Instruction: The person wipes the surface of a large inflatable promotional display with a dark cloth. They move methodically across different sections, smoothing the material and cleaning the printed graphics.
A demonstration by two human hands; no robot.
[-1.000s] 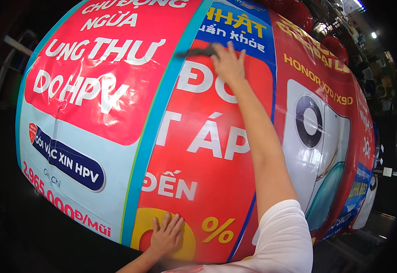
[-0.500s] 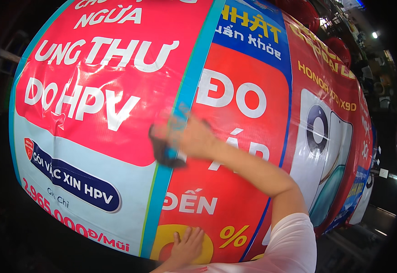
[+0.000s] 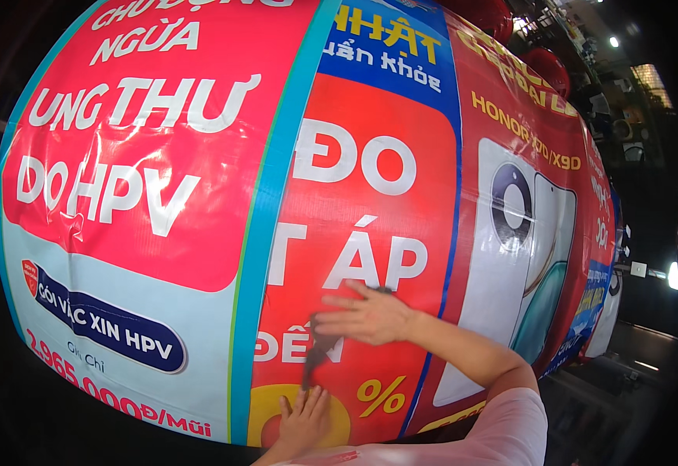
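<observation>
A large sheet of joined printed banners [image 3: 277, 202] spreads before me, with pink, pale blue, red and maroon panels. On the red panel my right hand [image 3: 366, 314] reaches in from the right, its fingers spread apart. Under and beside its fingers lies a dark cloth [image 3: 322, 349], partly hidden by the hand and trailing toward me. My left hand [image 3: 305, 418] rests flat at the near edge, on the yellow round print, fingers extended and just below the cloth's trailing end.
A teal strip [image 3: 265, 202] runs down between the pink and red panels. Wrinkles crease the pink panel. Beyond the far edge are red rounded objects [image 3: 547, 70]. A bright lamp [image 3: 674, 276] and a small white box [image 3: 638, 269] appear in the dark area at right.
My right hand and the dark cloth have moved toward me and rightward, from the teal strip onto the red panel. My left hand stays at the near edge. The view has shifted slightly.
</observation>
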